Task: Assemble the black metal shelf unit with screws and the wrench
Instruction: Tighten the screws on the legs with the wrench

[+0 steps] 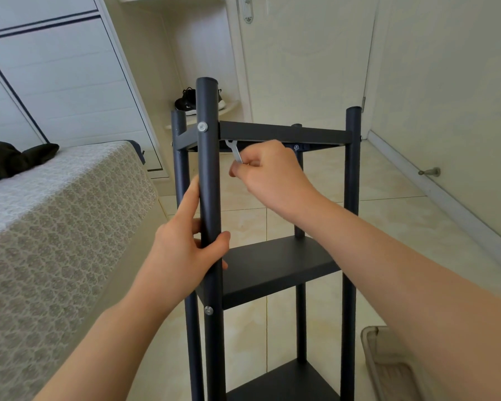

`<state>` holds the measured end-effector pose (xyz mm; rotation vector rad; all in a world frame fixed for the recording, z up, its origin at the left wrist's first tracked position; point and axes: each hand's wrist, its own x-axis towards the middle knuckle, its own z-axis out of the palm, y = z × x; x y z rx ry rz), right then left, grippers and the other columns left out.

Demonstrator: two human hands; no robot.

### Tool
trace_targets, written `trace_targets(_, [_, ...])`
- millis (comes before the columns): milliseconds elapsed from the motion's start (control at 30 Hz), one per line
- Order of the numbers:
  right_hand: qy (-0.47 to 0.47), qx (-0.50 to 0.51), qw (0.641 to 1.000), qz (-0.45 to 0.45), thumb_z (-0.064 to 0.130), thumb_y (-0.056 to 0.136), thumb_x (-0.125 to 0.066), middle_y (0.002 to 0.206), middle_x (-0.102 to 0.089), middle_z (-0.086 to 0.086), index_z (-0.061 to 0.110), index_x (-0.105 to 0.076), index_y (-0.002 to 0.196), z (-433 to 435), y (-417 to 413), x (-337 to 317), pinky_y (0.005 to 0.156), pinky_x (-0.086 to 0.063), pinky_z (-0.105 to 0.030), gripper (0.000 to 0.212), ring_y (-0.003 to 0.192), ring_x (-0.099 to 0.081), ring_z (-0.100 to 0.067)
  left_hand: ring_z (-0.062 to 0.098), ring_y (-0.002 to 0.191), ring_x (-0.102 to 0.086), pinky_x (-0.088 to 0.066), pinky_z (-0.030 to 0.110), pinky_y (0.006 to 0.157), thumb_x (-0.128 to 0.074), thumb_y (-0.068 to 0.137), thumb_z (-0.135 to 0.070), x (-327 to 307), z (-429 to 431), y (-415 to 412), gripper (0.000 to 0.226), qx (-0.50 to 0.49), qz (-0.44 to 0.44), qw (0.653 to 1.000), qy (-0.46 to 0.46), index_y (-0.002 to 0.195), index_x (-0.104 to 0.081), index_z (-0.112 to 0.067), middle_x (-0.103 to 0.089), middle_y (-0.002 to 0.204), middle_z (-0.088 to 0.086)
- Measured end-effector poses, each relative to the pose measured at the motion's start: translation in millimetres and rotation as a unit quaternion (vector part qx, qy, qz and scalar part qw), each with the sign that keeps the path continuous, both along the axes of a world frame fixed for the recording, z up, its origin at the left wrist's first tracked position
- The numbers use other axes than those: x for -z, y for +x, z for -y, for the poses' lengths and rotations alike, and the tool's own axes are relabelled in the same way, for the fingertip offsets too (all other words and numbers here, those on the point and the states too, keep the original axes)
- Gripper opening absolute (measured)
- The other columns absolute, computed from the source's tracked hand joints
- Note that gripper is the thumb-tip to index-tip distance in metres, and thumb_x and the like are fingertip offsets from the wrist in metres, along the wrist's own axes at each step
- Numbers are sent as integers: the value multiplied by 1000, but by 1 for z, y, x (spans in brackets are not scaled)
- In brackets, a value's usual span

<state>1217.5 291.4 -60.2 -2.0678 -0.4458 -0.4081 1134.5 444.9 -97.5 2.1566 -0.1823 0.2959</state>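
Note:
The black metal shelf unit [275, 264] stands upright on the tiled floor, with its round posts and three shelves in view. My left hand [185, 241] grips the near left post [209, 175] between the top and middle shelves, its index finger lying straight along the tube. My right hand [268, 175] pinches a small silver wrench [234, 150] whose open jaw points up under the top shelf [284, 133], just inside that post. A silver screw head [202, 127] shows on the post at top-shelf height, and another screw head [208, 310] lower down.
A bed [55, 227] with a patterned cover lies close on the left, dark clothing [12, 160] on it. Black shoes [188, 101] rest on a corner ledge behind. A closed door [304, 59] and wall stand beyond, a doorstop [430, 171] at right, a beige mat [388, 363] bottom right.

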Motion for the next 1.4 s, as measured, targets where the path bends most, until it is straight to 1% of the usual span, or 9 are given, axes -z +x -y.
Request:
trace_targets(67, [-12, -10, 1000, -9, 14, 89, -61, 69, -55, -25, -11, -66, 86, 2, -3, -3, 50, -35, -20, 26, 64, -53, -33, 18, 63, -74, -62, 32, 69, -69, 92, -12, 0, 0, 0, 91, -1, -2, 1000, -1, 154, -15, -50, -72, 91, -7])
trace_targets(133, [-21, -15, 1000, -19, 14, 90, -61, 79, -62, -30, -11, -66, 87, 3, -6, -5, 48, -35, -15, 27, 58, -51, -25, 18, 63, -74, -62, 35, 70, -69, 91, -12, -1, 0, 0, 91, -2, -1, 1000, 2, 153, -15, -52, -72, 91, -8])
trace_targets(267, [-24, -21, 999, -36, 15, 91, -61, 69, -69, -16, -7, -69, 81, 6, -8, -6, 49, -38, -5, 26, 40, -50, 3, 17, 65, -75, -63, 36, 70, -69, 91, -13, -2, 1, -3, 91, 5, -2, 1000, 5, 151, -14, -54, -72, 92, -7])
trace_targets(533, [6, -18, 999, -47, 16, 93, -60, 65, -69, -8, -4, -71, 82, 9, -8, -4, 49, -37, -8, 25, 43, -51, 3, 17, 66, -75, -62, 36, 72, -69, 91, -15, -2, 1, -3, 90, 6, 1, 1000, 8, 153, -15, -53, -73, 91, -6])
trace_targets(667, [-7, 4, 1000, -9, 19, 90, -63, 51, -51, -5, 4, -71, 69, 3, -10, -5, 51, -33, -17, 27, 48, -39, -14, 18, 65, -74, -62, 39, 72, -69, 91, -14, -1, 0, -2, 91, 2, -1, 1000, 7, 153, -15, -53, -73, 83, -5])
trace_targets(833, [-10, 22, 1000, 14, 13, 89, -64, 42, -32, -1, 9, -42, 45, 2, -10, -6, 50, -30, -19, 49, 45, -28, -14, 18, 65, -75, -62, 38, 72, -69, 91, -13, -2, 1, -2, 91, 2, 1, 1000, 8, 153, -15, -53, -73, 83, -5])
trace_targets(933, [-4, 18, 1000, 2, 15, 90, -62, 53, -58, -13, -5, -63, 60, 3, -9, -6, 54, -38, -16, 37, 45, -43, -13, 17, 65, -74, -62, 36, 71, -69, 91, -13, -3, 2, -3, 91, 2, 2, 1000, 9, 153, -15, -52, -73, 85, -7])
trace_targets(1067, [13, 12, 1000, -19, 14, 91, -62, 39, -49, 8, -9, -69, 69, 5, -10, -5, 57, -37, -3, 32, 40, -48, 3, 18, 66, -75, -63, 36, 72, -69, 91, -13, -3, 3, -3, 91, 10, 6, 1000, 12, 152, -16, -53, -72, 87, -6])
trace_targets(1400, [58, 7, 998, -4, 20, 94, -62, 53, -64, 11, 6, -75, 69, -2, -9, -3, 58, -40, -5, 32, 53, -57, 3, 20, 66, -74, -62, 35, 70, -70, 91, -15, 0, -2, -1, 91, 12, 4, 1000, 10, 151, -16, -57, -73, 82, -4])
